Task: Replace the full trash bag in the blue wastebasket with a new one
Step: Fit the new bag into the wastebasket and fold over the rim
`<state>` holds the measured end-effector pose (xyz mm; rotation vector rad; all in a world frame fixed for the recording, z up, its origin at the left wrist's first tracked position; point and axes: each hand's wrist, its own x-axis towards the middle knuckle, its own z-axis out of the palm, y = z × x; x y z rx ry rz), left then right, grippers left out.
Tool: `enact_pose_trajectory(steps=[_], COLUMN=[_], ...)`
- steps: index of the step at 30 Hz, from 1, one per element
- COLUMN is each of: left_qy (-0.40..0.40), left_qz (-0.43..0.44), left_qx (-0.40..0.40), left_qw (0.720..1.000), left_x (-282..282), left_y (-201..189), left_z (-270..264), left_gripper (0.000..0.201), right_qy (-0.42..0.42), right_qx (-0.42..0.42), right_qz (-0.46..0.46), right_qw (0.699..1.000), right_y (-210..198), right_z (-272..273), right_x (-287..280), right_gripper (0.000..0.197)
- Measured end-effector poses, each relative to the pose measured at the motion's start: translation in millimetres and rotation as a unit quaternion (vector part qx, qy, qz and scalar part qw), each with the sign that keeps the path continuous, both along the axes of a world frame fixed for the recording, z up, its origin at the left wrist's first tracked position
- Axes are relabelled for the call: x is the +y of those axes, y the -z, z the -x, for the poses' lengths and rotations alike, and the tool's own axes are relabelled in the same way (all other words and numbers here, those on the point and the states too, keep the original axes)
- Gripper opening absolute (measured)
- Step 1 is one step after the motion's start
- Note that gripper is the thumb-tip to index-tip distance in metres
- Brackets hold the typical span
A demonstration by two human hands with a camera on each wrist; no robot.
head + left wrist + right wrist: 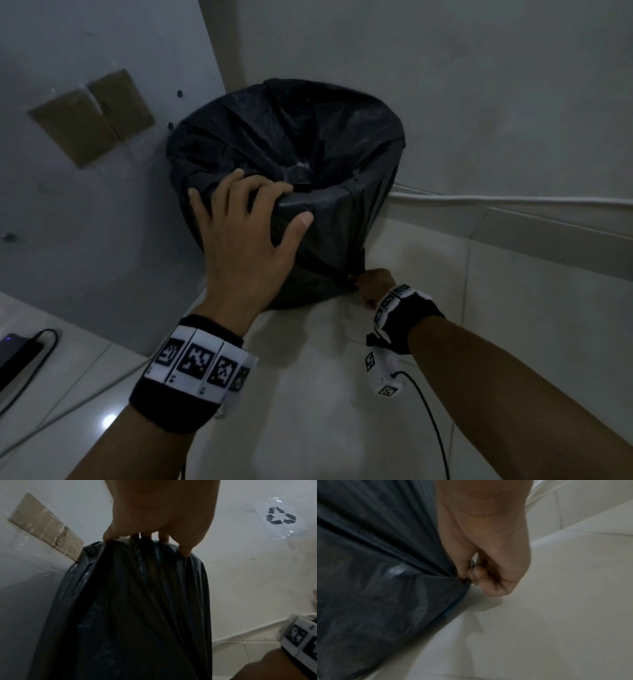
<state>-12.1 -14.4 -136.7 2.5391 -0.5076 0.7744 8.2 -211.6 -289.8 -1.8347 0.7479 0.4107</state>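
Wastebasket (pixel 346 260) noted on the tiled floor (pixel 342 394) in a corner, between two walls, almost wholly covered by a black trash bag (pixel 274 137) draped over its rim and down its sides. Only a thin blue edge is visible near the base in the right wrist view. Little is seen inside the bag; the liner appears to be a fresh one, though this is a judgement.

Left hand (pixel 246 236) is laid over the near rim; its fingers (pixel 267 186) are spread and bent over the edge, the thumb pressed against the outer side, the rim and bag held between them. Right hand (pixel 371 284) is low beside the base; its fingers (pixel 475 574) are clenched on a gathered fold of the bag, which is pulled taut into creases running up from the fingertips toward the rim.

Step judged: slack being drawn down and snugged around the basket.

Risks recorded:
- Thin film under tension at the pinch point could be torn if pulled harder.
- The far rim, beyond the left fingers, could be uncovered by a one-sided pull.
- The basket could be tipped or slid toward the right fingers if the left hold is eased.
- A loose gather may let the bag slip inward once loaded.
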Motion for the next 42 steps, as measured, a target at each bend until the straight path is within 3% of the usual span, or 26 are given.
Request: enact_pose_trajectory(steps=[4,7,10,13,17,21,27,32,35,39,42], left_qy=[0.008,0.018,0.029,0.037,0.026,0.024,-0.001,-0.056,-0.028,0.045,0.024], left_qz=[0.000,0.004,0.017,0.037,0.010,-0.023,0.011,0.038,0.105,0.015,-0.018], left_qx=[0.012,0.026,0.032,0.036,0.026,0.037,0.066,0.035,-0.036,-0.006,0.011], left_qw=[1.000,0.999,0.999,0.998,0.999,0.999,0.998,0.997,0.993,0.999,0.999], left_x=[4.7,9.6,12.8,11.9,1.2,-9.9,-0.7,13.5,-2.0,-40.5,-48.0], left_y=[2.7,2.9,0.3,-3.4,-5.4,-0.9,-4.7,-3.8,-8.2,-8.3,-3.8], left_z=[-0.5,-4.2,-7.0,-6.0,-1.1,3.3,-3.4,-10.0,1.7,25.0,25.8], left_gripper=[0.041,0.043,0.042,0.041,0.042,0.046,0.056,0.040,0.025,0.040,0.046], right_qy=[-0.030,-0.037,-0.085,-0.084,-0.078,0.031,0.083,0.147,0.183,0.221,0.220], right_qx=[0.005,-0.012,0.023,0.036,0.008,-0.025,-0.084,-0.137,-0.196,-0.303,-0.391], right_qz=[0.010,0.052,0.105,0.141,0.050,-0.068,-0.123,-0.193,-0.236,-0.241,-0.175], right_qw=[0.999,0.998,0.991,0.986,0.996,0.997,0.985,0.961,0.934,0.895,0.876], right_y=[3.2,6.8,11.4,11.1,10.6,-7.9,-37.6,-71.4,-91.2,-117.6,-132.7], right_z=[-1.3,-4.7,-3.6,5.8,9.0,9.9,14.9,17.5,15.8,14.5,10.2], right_x=[-3.1,4.9,19.5,26.7,16.4,0.0,-15.6,-25.3,-26.4,-19.3,-14.3], right_gripper=[0.030,0.018,0.039,0.035,0.021,0.041,0.036,0.024,0.035,0.052,0.056])
